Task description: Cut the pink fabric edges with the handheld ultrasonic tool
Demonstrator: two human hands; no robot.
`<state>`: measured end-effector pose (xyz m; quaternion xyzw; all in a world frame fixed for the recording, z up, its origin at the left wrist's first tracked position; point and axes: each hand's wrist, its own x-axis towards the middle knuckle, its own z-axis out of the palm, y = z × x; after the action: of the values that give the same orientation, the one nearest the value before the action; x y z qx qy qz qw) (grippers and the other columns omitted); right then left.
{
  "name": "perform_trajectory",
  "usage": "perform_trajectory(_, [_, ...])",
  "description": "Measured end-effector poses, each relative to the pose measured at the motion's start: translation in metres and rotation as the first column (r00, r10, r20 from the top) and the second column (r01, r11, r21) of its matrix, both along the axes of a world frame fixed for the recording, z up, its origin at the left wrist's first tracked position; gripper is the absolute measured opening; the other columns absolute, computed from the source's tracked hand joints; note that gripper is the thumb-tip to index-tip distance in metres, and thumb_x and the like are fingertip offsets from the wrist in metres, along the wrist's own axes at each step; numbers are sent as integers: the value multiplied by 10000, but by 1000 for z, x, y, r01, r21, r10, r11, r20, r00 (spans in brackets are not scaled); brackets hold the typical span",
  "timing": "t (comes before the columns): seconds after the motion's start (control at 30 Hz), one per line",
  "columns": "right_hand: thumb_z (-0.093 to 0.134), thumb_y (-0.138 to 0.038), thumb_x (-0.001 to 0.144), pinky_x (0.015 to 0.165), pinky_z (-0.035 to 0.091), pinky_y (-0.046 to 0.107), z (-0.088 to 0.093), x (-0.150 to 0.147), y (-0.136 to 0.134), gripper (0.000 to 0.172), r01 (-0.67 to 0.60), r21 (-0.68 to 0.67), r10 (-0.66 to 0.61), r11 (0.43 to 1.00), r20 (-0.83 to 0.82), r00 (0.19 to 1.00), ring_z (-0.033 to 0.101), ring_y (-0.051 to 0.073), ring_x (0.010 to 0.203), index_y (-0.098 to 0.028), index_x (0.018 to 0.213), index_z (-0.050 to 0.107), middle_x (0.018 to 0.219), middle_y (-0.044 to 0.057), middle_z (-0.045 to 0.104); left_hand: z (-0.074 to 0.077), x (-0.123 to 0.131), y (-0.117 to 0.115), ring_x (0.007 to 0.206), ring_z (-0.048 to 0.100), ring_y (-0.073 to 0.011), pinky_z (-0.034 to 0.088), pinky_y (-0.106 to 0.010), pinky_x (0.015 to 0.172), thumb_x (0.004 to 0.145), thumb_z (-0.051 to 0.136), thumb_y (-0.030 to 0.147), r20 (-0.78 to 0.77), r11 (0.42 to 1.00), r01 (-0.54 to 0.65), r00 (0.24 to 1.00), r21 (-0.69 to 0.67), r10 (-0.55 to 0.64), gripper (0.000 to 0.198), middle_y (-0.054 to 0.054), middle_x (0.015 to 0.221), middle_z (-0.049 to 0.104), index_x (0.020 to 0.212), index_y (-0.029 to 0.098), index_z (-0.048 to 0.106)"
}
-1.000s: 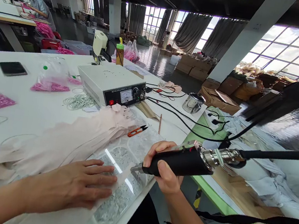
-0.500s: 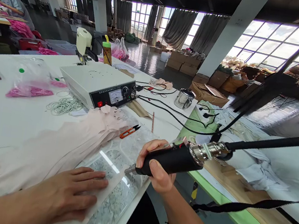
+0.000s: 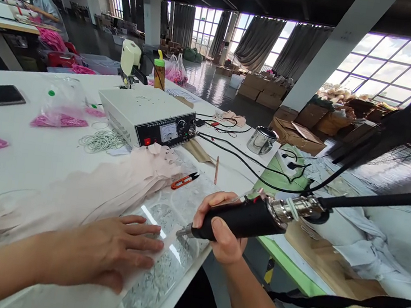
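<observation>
My right hand (image 3: 225,233) is wrapped round the thick black barrel of a handheld ultrasonic tool (image 3: 244,222). Its metal tip points left and meets the edge of pale pink fabric (image 3: 110,176) over a clear, glossy plate (image 3: 151,281). My left hand (image 3: 119,246) lies palm down on the fabric, left of the tip, fingers stretched out and slightly spread. Beyond the hands lie orange-handled thread snips (image 3: 185,181). A cable runs from the tool's metal collar off to the right.
Behind the fabric stands a white generator box (image 3: 146,112) with a dial. Nearby are rubber bands (image 3: 102,141), a pink-filled plastic bag (image 3: 61,108), a phone (image 3: 4,94) and a metal mug (image 3: 263,140). Black cables (image 3: 242,164) cross the table's right side. A person (image 3: 45,4) works far left.
My left hand has shifted right along the fabric, closer to the tool tip. My right hand keeps its grip on the tool. The whole view has swung slightly left.
</observation>
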<state>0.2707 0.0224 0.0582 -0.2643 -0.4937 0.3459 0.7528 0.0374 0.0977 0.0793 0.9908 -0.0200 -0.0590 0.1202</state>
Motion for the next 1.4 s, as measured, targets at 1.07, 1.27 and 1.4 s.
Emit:
perform_trajectory(1.07, [700,-339,801,458,511,272,1,4,6,172,22,-39,-25,999,-63,998,598,116,480,-221,905,631,776,-14,632,-4,14,14,1443,375,-327,255,-413,1216,720,894,332,-34,995,13,999,-100,-16,384,-44,1496,515,1011,238,662])
perform_trajectory(1.27, [691,-340,796,455,507,276,0,4,6,174,29,-51,-32,998,-53,998,596,120,478,-220,902,622,771,-13,633,-10,13,16,1445,373,-319,186,-402,1233,707,901,315,47,989,15,999,-148,-8,393,-56,1493,522,1014,244,667])
perform_trajectory(1.4, [686,-347,776,445,501,287,2,3,5,178,57,-70,-60,996,-38,997,592,129,464,-221,885,623,754,-12,631,-10,15,16,1444,371,-334,203,-460,1227,692,912,291,46,971,-4,999,-241,15,395,-62,1467,550,1011,263,681])
